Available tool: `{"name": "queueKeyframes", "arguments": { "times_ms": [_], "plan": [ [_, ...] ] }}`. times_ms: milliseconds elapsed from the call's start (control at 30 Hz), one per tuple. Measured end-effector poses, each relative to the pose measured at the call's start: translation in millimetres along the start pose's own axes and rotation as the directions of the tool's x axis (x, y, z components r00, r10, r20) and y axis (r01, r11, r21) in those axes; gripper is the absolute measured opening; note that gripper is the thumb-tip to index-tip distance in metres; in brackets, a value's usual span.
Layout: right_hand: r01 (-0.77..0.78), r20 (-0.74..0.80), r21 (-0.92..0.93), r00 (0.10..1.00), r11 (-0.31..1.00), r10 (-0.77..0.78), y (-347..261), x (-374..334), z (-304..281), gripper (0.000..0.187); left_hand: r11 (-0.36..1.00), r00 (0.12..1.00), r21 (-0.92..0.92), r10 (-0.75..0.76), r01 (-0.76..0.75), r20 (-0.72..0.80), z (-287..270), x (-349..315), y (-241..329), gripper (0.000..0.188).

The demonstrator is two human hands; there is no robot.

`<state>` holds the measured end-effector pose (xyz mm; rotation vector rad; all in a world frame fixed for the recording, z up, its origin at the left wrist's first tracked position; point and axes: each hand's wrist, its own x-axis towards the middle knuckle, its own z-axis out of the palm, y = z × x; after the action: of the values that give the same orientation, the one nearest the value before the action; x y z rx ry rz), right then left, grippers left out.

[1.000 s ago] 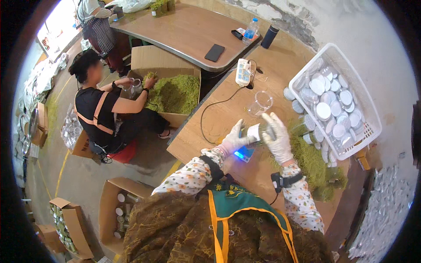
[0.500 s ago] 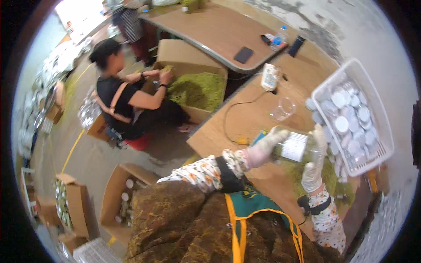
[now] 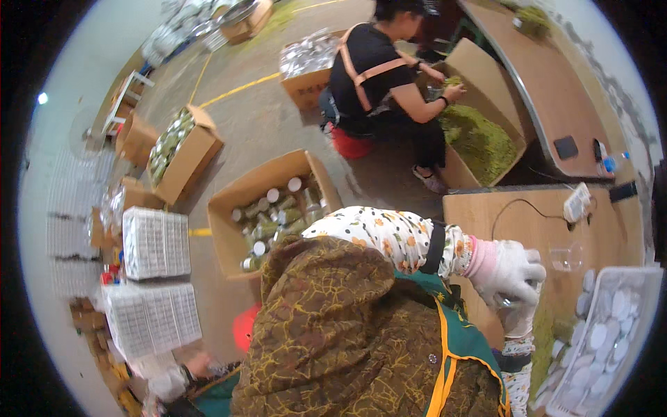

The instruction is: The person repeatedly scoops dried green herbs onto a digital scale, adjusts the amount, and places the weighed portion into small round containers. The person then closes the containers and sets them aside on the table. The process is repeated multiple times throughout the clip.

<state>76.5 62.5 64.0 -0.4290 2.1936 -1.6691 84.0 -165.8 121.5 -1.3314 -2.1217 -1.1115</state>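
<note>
My left hand (image 3: 511,270), in a white glove with a pink cuff, is closed with its fingers curled over a clear jar (image 3: 508,303). Only a small part of the jar shows beneath the palm. Just below it, my right hand (image 3: 520,322), also gloved, is closed about the same jar; its fingers are mostly hidden. Both hands are over the near edge of the wooden table (image 3: 479,208). Green dried plant bits (image 3: 545,340) lie on the tabletop beside my right forearm.
A white basket of round lids (image 3: 603,340) stands at right, with loose lids beside it. A clear cup (image 3: 566,257) and a power strip (image 3: 578,203) are farther back. Left of me is a carton of filled jars (image 3: 271,215). A co-worker (image 3: 382,76) sits by a carton of green material (image 3: 483,142).
My view has swung left, bringing the floor cartons and white crates into sight. My hands have drawn closer together, and the jar's label, seen before, is now hidden.
</note>
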Motion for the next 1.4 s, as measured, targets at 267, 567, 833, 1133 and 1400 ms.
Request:
{"name": "queueKeyframes", "arguments": {
  "times_ms": [267, 567, 833, 1133, 1400],
  "plan": [
    [0.395, -0.052, 0.007, 0.917, 0.919, -0.394, -67.0, 31.1, 45.1, 0.095, -0.087, 0.341, -0.946, -0.919, 0.312, 0.197, -17.5, -52.1, 33.3, 0.080],
    [-0.042, 0.521, 0.091, 0.854, 0.995, -0.012, -62.6, 44.6, 101.5, 0.045, 0.347, 0.292, -0.278, -0.931, 0.896, -0.220, -59.7, -161.1, 52.3, 0.074],
    [0.142, -0.001, -0.245, 0.989, 0.959, -0.147, 31.1, -59.2, -49.2, 0.049, 0.082, 0.119, 0.481, -0.992, 0.873, -0.048, -35.4, -221.5, 73.4, 0.048],
    [-0.157, -0.903, -0.284, 0.376, 0.946, -0.208, 34.1, -235.2, -159.5, 0.033, 0.591, 0.518, 0.430, -0.806, 0.683, 0.284, -20.9, -134.4, -38.9, 0.056],
    [-0.952, -0.985, 0.000, -0.053, 0.305, -0.165, 67.4, -410.7, -210.7, 0.074, 0.773, 0.629, 0.309, -0.632, 0.554, 0.454, 36.9, -44.8, -61.2, 0.060]
  ]
}}
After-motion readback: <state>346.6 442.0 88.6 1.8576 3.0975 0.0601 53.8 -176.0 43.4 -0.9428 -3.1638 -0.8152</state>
